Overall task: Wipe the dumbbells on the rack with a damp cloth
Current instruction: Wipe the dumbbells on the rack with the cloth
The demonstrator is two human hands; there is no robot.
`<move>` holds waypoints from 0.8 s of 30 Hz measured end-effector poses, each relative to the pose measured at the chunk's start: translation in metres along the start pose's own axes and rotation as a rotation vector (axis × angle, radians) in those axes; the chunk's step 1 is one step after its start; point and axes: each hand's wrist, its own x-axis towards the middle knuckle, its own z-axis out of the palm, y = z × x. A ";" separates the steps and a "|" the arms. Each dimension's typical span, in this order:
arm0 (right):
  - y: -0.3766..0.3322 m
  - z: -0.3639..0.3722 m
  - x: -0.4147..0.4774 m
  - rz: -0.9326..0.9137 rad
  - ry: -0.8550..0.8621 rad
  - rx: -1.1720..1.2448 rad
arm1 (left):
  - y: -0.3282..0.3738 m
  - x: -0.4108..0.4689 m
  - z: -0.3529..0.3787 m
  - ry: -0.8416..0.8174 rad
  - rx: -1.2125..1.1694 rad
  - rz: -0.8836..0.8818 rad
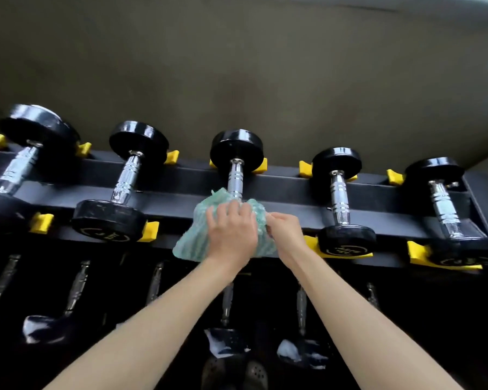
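Observation:
A black rack (288,190) with yellow cradles carries a row of black dumbbells with chrome handles. The middle dumbbell (235,153) has its near head hidden under a green cloth (189,240). My left hand (231,232) lies flat on the cloth, pressing it over that near head. My right hand (286,235) pinches the cloth's right edge beside it. Neighbouring dumbbells sit to the left (124,181) and to the right (340,198).
More dumbbells lie at the far left (17,161) and the far right (445,204) of the top shelf. A lower shelf holds several dumbbells (226,308) in shadow. A plain wall (237,66) stands behind the rack. Dark shoes (234,372) show at the bottom.

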 end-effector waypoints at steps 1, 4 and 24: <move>0.003 -0.006 0.002 0.051 -0.058 0.127 | -0.002 0.003 0.000 0.015 0.096 0.117; 0.014 -0.022 0.006 0.168 -0.045 0.315 | 0.000 0.012 -0.005 0.010 0.263 0.418; 0.019 0.003 -0.013 -0.094 -0.155 0.086 | -0.011 -0.014 -0.015 0.038 -0.676 -0.510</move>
